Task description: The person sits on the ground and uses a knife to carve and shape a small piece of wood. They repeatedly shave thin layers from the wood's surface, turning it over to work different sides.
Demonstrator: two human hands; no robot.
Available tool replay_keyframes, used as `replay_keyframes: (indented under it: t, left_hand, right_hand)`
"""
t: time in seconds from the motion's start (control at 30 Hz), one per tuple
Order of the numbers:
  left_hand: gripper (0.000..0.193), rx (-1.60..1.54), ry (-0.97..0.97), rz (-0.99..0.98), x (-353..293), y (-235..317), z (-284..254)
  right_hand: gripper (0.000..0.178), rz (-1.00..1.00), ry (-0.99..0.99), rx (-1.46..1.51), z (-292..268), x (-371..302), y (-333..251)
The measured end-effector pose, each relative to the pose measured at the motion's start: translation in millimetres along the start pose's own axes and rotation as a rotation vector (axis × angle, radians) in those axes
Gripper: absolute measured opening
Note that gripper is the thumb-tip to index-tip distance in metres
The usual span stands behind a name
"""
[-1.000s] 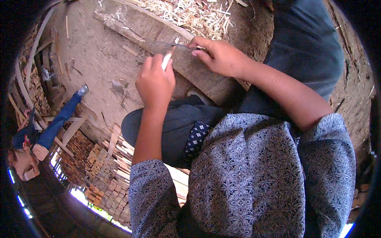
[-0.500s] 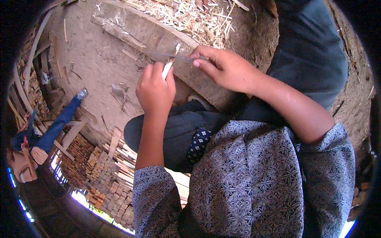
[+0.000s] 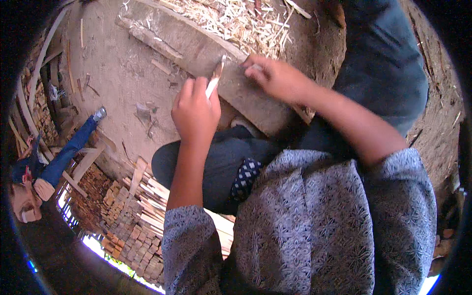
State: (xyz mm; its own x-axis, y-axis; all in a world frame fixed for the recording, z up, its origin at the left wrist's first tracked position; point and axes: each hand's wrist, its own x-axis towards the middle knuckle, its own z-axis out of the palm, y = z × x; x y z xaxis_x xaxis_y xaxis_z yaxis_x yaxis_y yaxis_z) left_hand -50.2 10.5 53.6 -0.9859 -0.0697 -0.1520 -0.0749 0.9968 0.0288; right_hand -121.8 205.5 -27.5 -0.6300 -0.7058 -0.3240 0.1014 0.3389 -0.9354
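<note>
A pale wooden stick [image 3: 212, 88] is held in my left hand [image 3: 196, 110], which is closed round it. The stick tilts up and away, and its upper end looks brownish with a light tip. My right hand [image 3: 275, 78] is just right of the stick, apart from it, with the fingers pinched and slightly blurred. A thin metal blade shows in that hand in the earlier frame; now only a small greyish-white bit [image 3: 255, 67] shows at the fingers. Below both hands lies a thick wooden plank [image 3: 196, 46].
Wood shavings [image 3: 236, 22] are heaped beyond the plank. My dark-trousered legs [image 3: 383, 64] flank the work. Stacked wooden blocks [image 3: 142, 241] and long strips [image 3: 150, 196] stand at lower left. Another person [image 3: 64, 160] in blue trousers sits at far left, near wooden scraps.
My right hand has moved slightly right and up, away from the stick. The blade that crossed the stick no longer shows clearly. My left hand has shifted a little right with the stick.
</note>
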Motion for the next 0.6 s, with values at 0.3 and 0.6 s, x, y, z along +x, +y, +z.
replay_keyframes:
  t: [0.3, 0.6]
  left_hand:
    - [0.026, -0.016, 0.012, -0.023, 12.6, -3.5, -0.4]
    - [0.026, -0.069, 0.029, -0.035, 13.9, -18.6, -4.4]
  right_hand:
    - [0.024, 0.072, -0.017, -0.213, -8.2, 23.0, -1.2]
    - [0.025, -0.049, 0.013, -0.026, -3.1, 7.3, -17.6]
